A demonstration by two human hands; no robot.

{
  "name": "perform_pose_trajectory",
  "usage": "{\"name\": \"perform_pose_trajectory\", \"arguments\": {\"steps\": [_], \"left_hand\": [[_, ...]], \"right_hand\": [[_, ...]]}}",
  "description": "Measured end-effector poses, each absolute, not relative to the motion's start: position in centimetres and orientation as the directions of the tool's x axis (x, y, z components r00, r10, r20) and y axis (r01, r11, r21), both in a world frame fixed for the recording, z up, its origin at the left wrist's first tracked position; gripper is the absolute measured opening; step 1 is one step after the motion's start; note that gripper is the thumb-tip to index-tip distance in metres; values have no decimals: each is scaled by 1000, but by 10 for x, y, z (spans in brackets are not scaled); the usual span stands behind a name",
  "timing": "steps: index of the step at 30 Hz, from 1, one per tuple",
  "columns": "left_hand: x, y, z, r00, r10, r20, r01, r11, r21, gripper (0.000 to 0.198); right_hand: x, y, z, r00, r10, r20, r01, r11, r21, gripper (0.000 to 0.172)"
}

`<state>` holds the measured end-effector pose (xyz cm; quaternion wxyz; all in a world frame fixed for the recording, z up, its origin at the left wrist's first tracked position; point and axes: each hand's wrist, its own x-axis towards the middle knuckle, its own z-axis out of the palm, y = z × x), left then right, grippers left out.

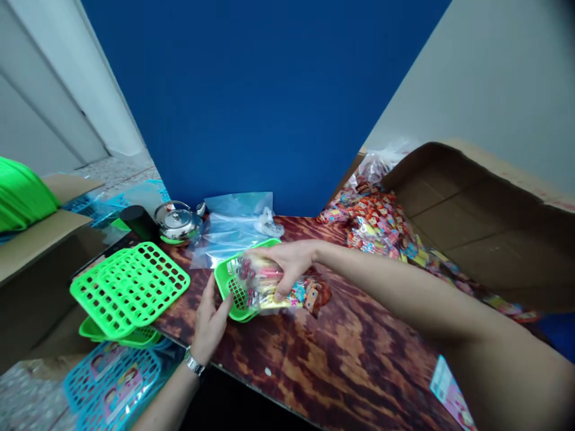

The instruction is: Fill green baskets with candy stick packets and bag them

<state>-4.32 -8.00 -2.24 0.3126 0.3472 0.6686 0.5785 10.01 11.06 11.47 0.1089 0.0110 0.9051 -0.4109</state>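
Note:
My left hand (210,320) grips the near left side of a small green plastic basket (221,281), its thumb over the rim and its fingers along the outside. My right hand (287,263) is closed over several clear plastic packets (269,296) with colourful small items and a printed red-haired doll figure. The packets lie partly inside the basket and stick out over its right rim. What exactly is in them is blurred.
Clear plastic bags (238,221) lie behind the basket. A metal kettle (177,221) and a black cylinder (139,222) stand at the back left. Green perforated lids (130,287) overhang the left edge. Many doll packets (377,221) spill from a cardboard box (476,233) on the right.

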Motion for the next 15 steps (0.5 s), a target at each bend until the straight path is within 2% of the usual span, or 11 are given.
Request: {"name": "perform_pose_trajectory", "arguments": {"steps": [3,6,8,10,13,15], "left_hand": [[-50,-80,-18,-510,858,-62,77,118,990,70],[-51,-82,-17,-506,858,-86,59,134,989,68],[-49,-83,-17,-516,852,-87,71,144,987,65],[-47,-84,-17,-517,851,-88,79,150,986,63],[-47,-83,-20,-505,858,-89,96,158,983,63],[-48,-83,-22,-492,866,-89,107,162,981,63]], "right_hand": [[70,121,103,-867,-273,-418,238,510,-826,75],[54,127,89,-777,-334,-533,373,438,-818,73],[48,128,81,-765,-322,-558,382,471,-795,78],[44,125,73,-788,-256,-559,342,573,-745,90],[41,117,62,-816,-150,-558,266,760,-593,110],[41,111,55,-821,-117,-558,223,835,-504,114]]}}
